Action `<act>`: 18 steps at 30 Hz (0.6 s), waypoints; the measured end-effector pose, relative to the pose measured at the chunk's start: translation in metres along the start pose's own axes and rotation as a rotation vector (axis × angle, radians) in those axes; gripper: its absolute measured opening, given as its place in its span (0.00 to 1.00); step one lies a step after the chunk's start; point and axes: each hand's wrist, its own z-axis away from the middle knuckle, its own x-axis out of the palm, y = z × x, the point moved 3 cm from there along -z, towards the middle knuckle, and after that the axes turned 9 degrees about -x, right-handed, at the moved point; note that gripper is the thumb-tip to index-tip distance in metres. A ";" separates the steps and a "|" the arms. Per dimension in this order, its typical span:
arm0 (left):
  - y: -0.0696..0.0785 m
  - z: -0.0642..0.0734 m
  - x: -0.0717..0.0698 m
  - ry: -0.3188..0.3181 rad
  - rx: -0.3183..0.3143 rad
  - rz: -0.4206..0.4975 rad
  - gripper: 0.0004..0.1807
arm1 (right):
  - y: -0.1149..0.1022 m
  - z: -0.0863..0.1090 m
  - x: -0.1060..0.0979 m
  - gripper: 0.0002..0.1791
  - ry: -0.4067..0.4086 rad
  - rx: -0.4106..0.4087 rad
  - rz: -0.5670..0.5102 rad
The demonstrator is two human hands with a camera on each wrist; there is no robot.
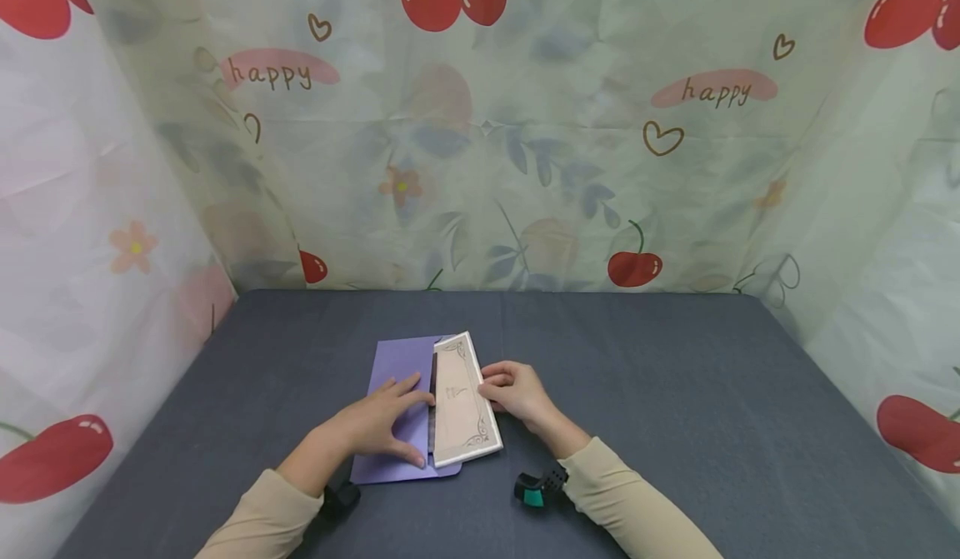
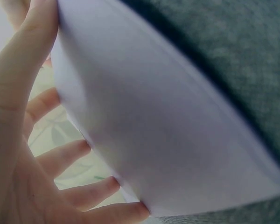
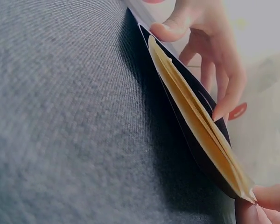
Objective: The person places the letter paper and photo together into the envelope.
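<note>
A purple paper sleeve (image 1: 397,361) lies on the table, its opening facing right. Out of that opening sticks a cream folded card (image 1: 459,413) with ornamental corners and a white border, slightly tilted. My left hand (image 1: 375,422) rests spread over the sleeve, thumb and fingertips touching it near the opening. At the card's right edge, my right hand (image 1: 521,394) pinches it between thumb and fingers. The right wrist view shows the layered edges of the card (image 3: 196,116) within the sleeve's dark inside. How far the card reaches into the sleeve is hidden.
A dark grey cloth covers the table (image 1: 660,392). Patterned curtains (image 1: 487,167) with cherries and "happy" lettering enclose the back and both sides. Black wrist devices (image 1: 531,489) sit under both forearms.
</note>
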 end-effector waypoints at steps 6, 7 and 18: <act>0.000 0.000 0.000 0.008 0.014 0.004 0.42 | 0.000 0.001 0.001 0.17 -0.012 -0.003 0.029; 0.000 0.000 0.000 0.008 0.015 0.005 0.42 | 0.000 0.001 0.002 0.17 -0.011 -0.001 0.034; -0.001 -0.001 0.001 0.010 0.024 0.000 0.42 | 0.001 0.002 0.005 0.17 0.005 -0.030 0.081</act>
